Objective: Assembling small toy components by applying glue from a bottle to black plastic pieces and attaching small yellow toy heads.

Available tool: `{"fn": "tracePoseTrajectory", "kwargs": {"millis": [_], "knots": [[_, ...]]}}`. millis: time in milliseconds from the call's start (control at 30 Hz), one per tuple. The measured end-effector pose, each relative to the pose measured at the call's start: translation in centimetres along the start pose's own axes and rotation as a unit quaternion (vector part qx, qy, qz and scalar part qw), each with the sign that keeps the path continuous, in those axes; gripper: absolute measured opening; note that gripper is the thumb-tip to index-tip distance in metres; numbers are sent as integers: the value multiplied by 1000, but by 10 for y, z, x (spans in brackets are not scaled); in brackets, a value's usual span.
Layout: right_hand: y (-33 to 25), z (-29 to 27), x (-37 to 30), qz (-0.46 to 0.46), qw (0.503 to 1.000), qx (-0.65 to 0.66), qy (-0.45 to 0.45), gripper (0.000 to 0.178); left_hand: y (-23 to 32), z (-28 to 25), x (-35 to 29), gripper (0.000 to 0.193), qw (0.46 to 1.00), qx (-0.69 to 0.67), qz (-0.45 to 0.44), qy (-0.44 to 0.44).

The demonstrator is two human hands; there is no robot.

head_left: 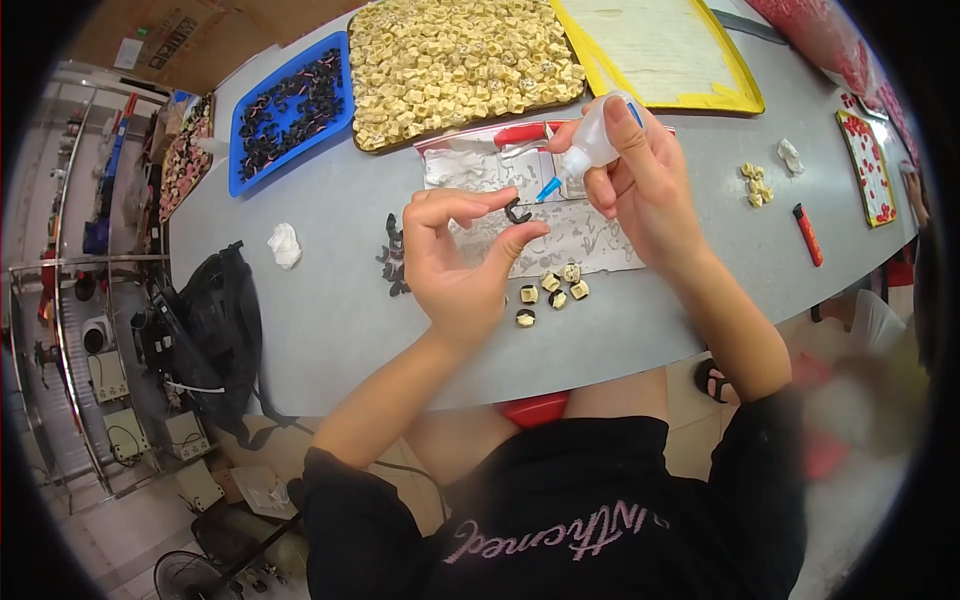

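With the clock centred on the nozzle tip and 12 pointing away from the wearer, the left hand lies at 8 o'clock, half open, thumb and forefinger pinching a small black curved piece between their tips. The right hand, at 2 o'clock, is curled around a translucent squeeze bottle, whose blue nozzle slants down toward 7 o'clock and ends just beside the black piece. Beneath both hands a stained white sheet lies on the grey table. At 6 o'clock sits a loose cluster of cream-and-black pieces, and at 8 o'clock, just beyond the left hand, a strip of black pieces. Farther out, a blue tray of dark pieces stands at 10 o'clock, a dense spread of cream pieces at 11, and a yellow-edged tray at 1. Toward 3 o'clock are a small cream stack and a red slim tool; toward 9, a crumpled white tissue; at 8, by the table edge, a black bag.
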State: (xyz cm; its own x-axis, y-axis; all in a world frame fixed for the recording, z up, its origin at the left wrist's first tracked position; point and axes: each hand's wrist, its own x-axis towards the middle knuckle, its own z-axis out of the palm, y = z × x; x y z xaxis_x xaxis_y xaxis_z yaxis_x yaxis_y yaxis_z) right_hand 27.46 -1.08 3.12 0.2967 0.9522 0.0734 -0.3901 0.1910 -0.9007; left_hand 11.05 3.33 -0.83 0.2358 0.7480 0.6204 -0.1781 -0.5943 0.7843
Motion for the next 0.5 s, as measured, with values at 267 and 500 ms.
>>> {"fn": "tracePoseTrajectory", "kwargs": {"millis": [267, 500], "knots": [[2, 0, 0, 4, 1000, 1, 0, 33, 0, 0, 0, 47, 1000, 1, 3, 2], [2, 0, 0, 4, 1000, -2, -7, 33, -1, 0, 0, 48, 1000, 5, 10, -1]]}}
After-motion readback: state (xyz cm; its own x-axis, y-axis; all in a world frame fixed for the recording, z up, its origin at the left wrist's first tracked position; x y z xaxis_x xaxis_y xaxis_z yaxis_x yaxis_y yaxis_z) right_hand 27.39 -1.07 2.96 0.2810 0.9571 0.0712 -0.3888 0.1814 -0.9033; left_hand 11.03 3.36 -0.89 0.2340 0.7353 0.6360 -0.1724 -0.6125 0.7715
